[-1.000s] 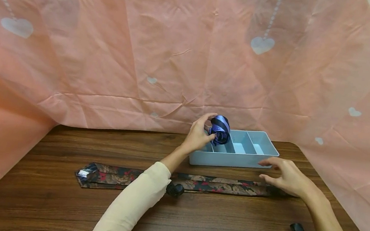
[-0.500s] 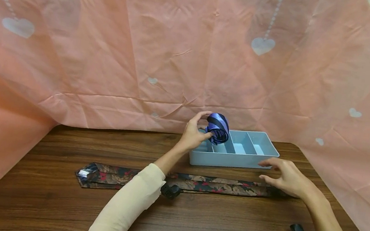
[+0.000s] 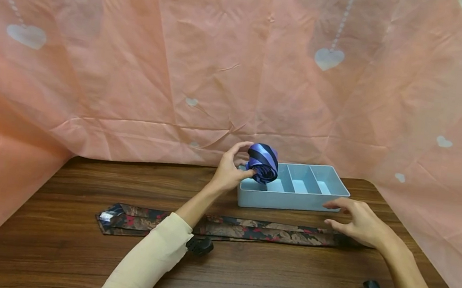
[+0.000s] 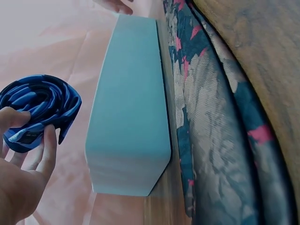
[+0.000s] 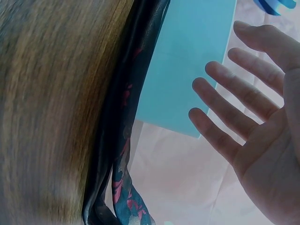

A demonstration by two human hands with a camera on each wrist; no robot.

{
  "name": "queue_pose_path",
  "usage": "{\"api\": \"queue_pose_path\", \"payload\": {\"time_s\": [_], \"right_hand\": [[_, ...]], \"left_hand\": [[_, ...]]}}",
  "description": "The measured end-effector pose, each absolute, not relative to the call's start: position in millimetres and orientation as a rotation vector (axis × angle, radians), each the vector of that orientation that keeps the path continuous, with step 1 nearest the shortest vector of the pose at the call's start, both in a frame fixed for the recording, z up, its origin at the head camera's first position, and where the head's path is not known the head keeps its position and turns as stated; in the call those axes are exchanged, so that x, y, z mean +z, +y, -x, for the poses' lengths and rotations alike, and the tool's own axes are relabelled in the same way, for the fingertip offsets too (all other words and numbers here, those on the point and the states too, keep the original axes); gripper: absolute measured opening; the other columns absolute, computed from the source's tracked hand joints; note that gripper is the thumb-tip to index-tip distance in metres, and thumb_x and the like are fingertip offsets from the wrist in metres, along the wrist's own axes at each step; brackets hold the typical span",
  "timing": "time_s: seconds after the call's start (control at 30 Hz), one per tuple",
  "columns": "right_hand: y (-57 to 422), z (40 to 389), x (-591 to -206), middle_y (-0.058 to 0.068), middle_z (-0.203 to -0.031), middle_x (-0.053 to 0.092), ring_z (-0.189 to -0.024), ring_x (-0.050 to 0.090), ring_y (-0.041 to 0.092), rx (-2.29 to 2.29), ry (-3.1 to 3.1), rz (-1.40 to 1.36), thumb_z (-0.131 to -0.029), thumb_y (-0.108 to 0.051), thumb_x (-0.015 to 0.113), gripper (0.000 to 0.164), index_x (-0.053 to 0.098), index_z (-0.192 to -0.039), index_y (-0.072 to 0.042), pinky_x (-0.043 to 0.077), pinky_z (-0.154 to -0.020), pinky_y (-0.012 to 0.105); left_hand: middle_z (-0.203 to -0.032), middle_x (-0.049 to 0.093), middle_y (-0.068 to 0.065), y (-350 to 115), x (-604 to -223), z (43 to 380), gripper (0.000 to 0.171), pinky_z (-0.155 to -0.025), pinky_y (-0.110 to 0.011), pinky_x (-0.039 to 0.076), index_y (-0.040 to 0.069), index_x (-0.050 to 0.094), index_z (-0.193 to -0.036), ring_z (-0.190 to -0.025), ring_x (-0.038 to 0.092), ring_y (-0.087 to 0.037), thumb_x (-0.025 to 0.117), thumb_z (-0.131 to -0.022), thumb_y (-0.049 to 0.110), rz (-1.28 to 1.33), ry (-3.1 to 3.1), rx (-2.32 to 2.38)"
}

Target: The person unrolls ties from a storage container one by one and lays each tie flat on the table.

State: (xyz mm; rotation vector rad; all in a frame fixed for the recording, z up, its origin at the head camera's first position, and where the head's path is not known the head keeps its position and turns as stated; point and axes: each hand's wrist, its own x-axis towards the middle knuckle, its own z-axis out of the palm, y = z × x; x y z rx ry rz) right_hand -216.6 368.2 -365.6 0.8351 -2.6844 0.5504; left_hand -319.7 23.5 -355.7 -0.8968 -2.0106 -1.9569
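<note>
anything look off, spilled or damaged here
Nothing looks spilled or damaged. The rolled blue striped tie is slightly untidy: in the left wrist view, a pointed flap sticks out from the roll. The pink backdrop is creased, while the divided box sits upright.

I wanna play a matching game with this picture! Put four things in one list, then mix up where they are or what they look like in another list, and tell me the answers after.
Things:
1. Striped tie
2. Flowered tie
3. Light blue box
4. Right hand

Places and looks:
A. Has dividers inside
B. Fingers apart, holding nothing
C. Rolled up, held by the left hand
D. Stretched out long on the wooden table

Right pairs:
1-C
2-D
3-A
4-B
</note>
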Motion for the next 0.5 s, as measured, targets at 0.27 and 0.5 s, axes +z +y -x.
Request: {"api": "queue_pose_path", "payload": {"time_s": [0.27,0.5], "right_hand": [[369.7,217.7,-365.6,0.010,-0.111,0.075,-0.101,0.069,0.035,0.549,-2.673,-0.841,-0.082,-0.008,0.086,0.036,0.073,-0.116,-0.001,0.059,-0.082,0.051],[370.1,219.7,-367.5,0.011,-0.109,0.076,-0.096,0.070,0.034,0.560,-2.644,-0.873,-0.080,-0.006,0.087,0.037,0.074,-0.113,0.000,0.060,-0.079,0.051]], "left_hand": [[-0.134,0.055,-0.027,10.5,-355.1,312.3,0.071,-0.090,-0.036,0.056,-0.005,0.050,-0.142,-0.107,0.066,-0.045,0.074,-0.077,-0.020,0.856,-1.966,-2.055],[-0.135,0.054,-0.030,7.4,-358.0,308.2,0.073,-0.086,-0.023,0.052,-0.009,0.048,-0.141,-0.117,0.054,-0.043,0.074,-0.074,-0.022,0.869,-1.887,-2.087]]}}
